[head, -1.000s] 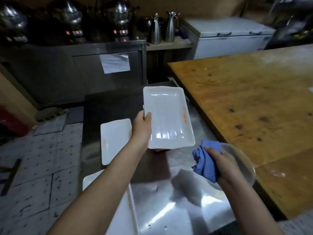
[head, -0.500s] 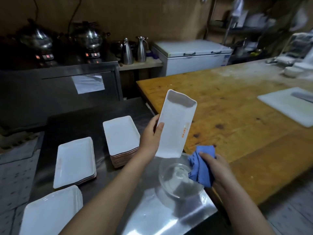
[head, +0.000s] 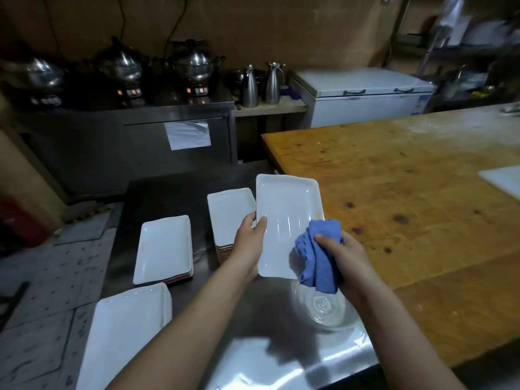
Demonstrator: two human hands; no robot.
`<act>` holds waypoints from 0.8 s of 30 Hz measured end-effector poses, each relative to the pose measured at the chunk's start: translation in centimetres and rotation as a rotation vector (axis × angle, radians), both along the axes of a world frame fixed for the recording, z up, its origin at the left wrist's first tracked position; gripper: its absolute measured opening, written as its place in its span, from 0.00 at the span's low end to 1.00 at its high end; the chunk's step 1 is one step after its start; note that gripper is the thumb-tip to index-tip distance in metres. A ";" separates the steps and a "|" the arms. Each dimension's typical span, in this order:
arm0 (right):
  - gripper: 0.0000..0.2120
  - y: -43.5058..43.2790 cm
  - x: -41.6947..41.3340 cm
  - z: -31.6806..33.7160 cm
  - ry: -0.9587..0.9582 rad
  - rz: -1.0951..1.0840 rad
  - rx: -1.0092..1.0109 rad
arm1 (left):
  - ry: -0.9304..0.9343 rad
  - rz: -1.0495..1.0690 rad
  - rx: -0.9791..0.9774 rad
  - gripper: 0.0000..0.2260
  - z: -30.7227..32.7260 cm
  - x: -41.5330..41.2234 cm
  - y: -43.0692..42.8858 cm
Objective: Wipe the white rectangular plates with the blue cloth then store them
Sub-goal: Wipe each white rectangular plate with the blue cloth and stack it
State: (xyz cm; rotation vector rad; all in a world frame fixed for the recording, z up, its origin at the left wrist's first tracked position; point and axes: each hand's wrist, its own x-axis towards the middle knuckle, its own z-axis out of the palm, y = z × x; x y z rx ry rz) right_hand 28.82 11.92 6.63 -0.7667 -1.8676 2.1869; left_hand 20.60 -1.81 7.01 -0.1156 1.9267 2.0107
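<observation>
Half a second ago the white rectangular ceramic plate was tipped up on edge and the crumpled blue fabric cloth hung below it, apart from it. Now the plate is turned face-up toward the camera and the cloth has come up onto its near right part. I judge that wiping of this plate is just starting, and storing it is not yet in hand.

The left hand grips the plate by its left long edge, thumb over the rim and fingers hidden beneath. It holds the plate in the air above the shiny stainless-steel table. The right hand is curled round the bunched cloth and presses it against the plate's right side, near the near corner. So the plate lies between the two hands, with its far half uncovered.

A clear glass bowl stands on the steel table just under the cloth. To the left are three stacks of the same white plates. The far stack is just beside the held plate, the middle stack further left, and the near stack at the table's near left. The worn wooden table runs along the right.
</observation>
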 end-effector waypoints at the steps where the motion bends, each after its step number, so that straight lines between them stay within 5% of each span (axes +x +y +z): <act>1: 0.05 -1.1 -0.4 0.3 0.002 0.049 0.007 | -0.033 0.017 0.008 0.09 -0.1 0.1 -1.2; 11: 0.14 -17.7 -5.7 1.5 -0.045 0.500 0.140 | -0.270 0.218 0.126 0.13 -0.8 1.0 -15.5; 15: 0.12 -23.7 -5.8 1.2 0.035 0.570 0.541 | -0.247 0.323 0.186 0.12 -1.5 2.4 -20.7; 20: 0.27 -27.8 -5.0 -0.1 0.277 0.585 1.280 | -0.383 0.335 0.359 0.20 -1.0 3.1 -25.3; 24: 0.27 -30.2 -3.9 -1.3 0.311 0.996 1.407 | -0.263 0.404 0.326 0.18 -0.9 3.3 -27.3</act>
